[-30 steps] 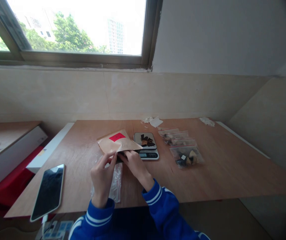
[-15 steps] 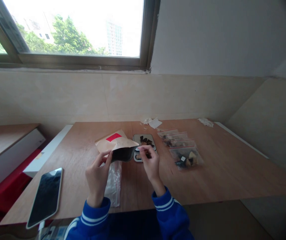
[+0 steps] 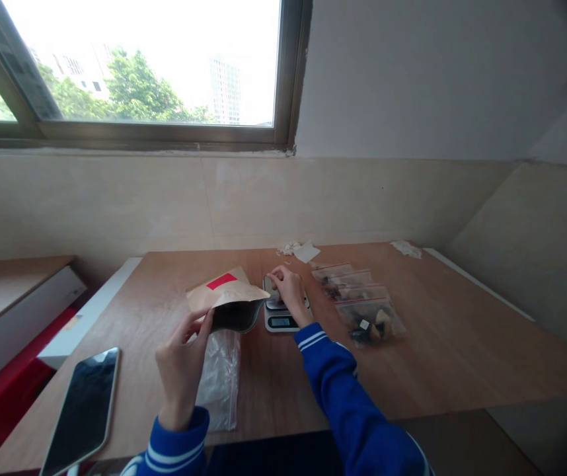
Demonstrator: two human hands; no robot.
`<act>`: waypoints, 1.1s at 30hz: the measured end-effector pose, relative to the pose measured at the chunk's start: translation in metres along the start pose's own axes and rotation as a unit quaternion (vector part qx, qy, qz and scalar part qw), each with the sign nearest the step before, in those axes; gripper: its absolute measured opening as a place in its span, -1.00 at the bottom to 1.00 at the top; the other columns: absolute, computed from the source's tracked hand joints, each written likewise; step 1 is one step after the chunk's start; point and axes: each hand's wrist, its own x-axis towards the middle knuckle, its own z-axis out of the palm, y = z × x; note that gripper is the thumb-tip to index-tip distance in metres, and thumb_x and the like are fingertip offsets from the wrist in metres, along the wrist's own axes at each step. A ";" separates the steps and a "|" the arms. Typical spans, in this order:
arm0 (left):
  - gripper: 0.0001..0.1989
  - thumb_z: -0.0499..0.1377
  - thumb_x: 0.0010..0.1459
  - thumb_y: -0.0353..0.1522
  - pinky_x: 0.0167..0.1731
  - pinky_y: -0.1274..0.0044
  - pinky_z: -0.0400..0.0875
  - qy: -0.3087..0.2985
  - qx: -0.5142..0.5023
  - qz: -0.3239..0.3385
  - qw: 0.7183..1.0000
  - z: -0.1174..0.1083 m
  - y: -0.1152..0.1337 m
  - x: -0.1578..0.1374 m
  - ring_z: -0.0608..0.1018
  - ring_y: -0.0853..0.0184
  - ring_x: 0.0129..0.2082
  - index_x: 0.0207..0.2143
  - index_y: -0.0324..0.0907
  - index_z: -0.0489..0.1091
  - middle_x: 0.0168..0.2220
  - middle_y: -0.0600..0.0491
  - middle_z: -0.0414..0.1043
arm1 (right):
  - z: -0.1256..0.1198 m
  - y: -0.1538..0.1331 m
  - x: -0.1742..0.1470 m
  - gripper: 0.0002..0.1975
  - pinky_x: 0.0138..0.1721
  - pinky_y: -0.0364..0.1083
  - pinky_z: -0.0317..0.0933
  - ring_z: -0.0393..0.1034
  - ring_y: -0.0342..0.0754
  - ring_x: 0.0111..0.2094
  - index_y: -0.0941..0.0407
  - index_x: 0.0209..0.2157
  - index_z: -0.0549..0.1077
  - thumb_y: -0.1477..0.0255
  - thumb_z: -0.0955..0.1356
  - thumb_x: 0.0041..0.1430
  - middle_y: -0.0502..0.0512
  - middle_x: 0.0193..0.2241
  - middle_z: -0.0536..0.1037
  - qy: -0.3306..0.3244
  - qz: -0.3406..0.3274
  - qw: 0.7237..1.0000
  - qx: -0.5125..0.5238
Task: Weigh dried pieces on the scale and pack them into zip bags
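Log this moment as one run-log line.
left hand: holds open kraft pouch | right hand: on scale platform | beside: filled zip bags

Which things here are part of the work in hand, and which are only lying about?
In hand:
- brown paper pouch, open, held by the left hand
- small scale, under the right hand

Lying about:
- filled zip bags
- clear bag beneath the pouch
- phone
- white scraps at the table's far edge
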 end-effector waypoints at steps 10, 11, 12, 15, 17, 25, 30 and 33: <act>-0.68 0.19 0.11 -0.04 -0.46 0.63 0.33 -0.005 -0.009 0.000 1.000 -0.001 -0.002 0.000 0.54 0.43 -0.52 -0.27 -0.05 0.55 -0.53 0.17 0.51 | -0.009 -0.007 -0.025 -0.79 -0.31 -0.13 0.23 0.48 0.02 -0.20 0.04 -0.09 0.44 0.37 0.34 0.23 0.14 -0.18 0.58 -0.076 -0.101 0.976 -0.178; -0.68 0.19 0.11 -0.04 -0.45 0.63 0.33 -0.005 -0.009 0.001 1.000 -0.001 -0.002 0.000 0.54 0.43 -0.52 -0.27 -0.04 0.55 -0.53 0.17 0.51 | -0.014 -0.002 -0.027 -0.79 -0.29 -0.12 0.25 0.48 0.02 -0.19 0.05 -0.09 0.44 0.36 0.34 0.23 0.14 -0.15 0.57 -0.058 -0.106 0.982 -0.144; -0.68 0.19 0.10 -0.04 -0.44 0.62 0.34 -0.004 -0.010 0.001 1.000 -0.002 -0.002 -0.001 0.55 0.42 -0.51 -0.27 -0.04 0.55 -0.53 0.17 0.51 | -0.018 0.005 -0.027 -0.80 -0.26 -0.10 0.26 0.47 0.03 -0.18 0.05 -0.12 0.46 0.33 0.33 0.23 0.15 -0.14 0.57 -0.038 -0.107 0.988 -0.106; -0.67 0.19 0.10 -0.03 -0.43 0.61 0.35 -0.001 -0.012 0.000 1.000 -0.002 -0.002 -0.001 0.55 0.40 -0.50 -0.27 -0.04 0.55 -0.53 0.16 0.51 | -0.030 0.031 -0.016 -0.73 -0.19 -0.05 0.28 0.47 0.05 -0.21 0.10 -0.25 0.49 0.20 0.30 0.23 0.18 -0.23 0.58 0.040 -0.074 0.996 0.004; -0.66 0.19 0.10 -0.03 -0.43 0.60 0.35 -0.005 -0.013 -0.006 1.000 -0.002 -0.003 -0.001 0.55 0.40 -0.50 -0.26 -0.04 0.55 -0.52 0.16 0.51 | -0.033 0.051 -0.003 -0.62 -0.22 -0.03 0.29 0.48 0.06 -0.29 0.14 -0.29 0.49 0.11 0.27 0.21 0.21 -0.32 0.60 0.080 -0.033 0.994 0.066; -0.66 0.19 0.09 -0.02 -0.47 0.60 0.32 -0.007 0.005 -0.016 1.000 -0.006 -0.004 -0.001 0.57 0.38 -0.50 -0.28 -0.03 0.55 -0.53 0.16 0.50 | -0.011 0.101 0.038 -0.46 -0.39 -0.08 0.30 0.44 0.00 -0.46 0.21 -0.27 0.51 0.02 0.19 0.19 0.17 -0.50 0.56 0.095 0.086 0.988 0.086; -0.66 0.18 0.10 -0.02 -0.48 0.61 0.31 -0.010 0.013 -0.011 1.000 -0.008 -0.005 0.000 0.56 0.38 -0.51 -0.28 -0.04 0.55 -0.53 0.15 0.50 | -0.001 0.105 0.047 -0.59 -0.36 -0.10 0.29 0.44 -0.02 -0.44 0.18 -0.31 0.51 0.13 0.23 0.21 0.20 -0.41 0.58 0.084 0.099 0.990 0.050; -0.65 0.17 0.10 -0.01 -0.48 0.61 0.32 -0.012 0.009 -0.009 1.000 -0.008 -0.004 -0.001 0.57 0.37 -0.50 -0.28 -0.05 0.55 -0.53 0.14 0.51 | 0.000 0.103 0.047 -0.68 -0.33 -0.13 0.29 0.44 -0.05 -0.41 0.17 -0.32 0.50 0.26 0.22 0.23 0.16 -0.41 0.58 0.059 0.081 0.994 0.037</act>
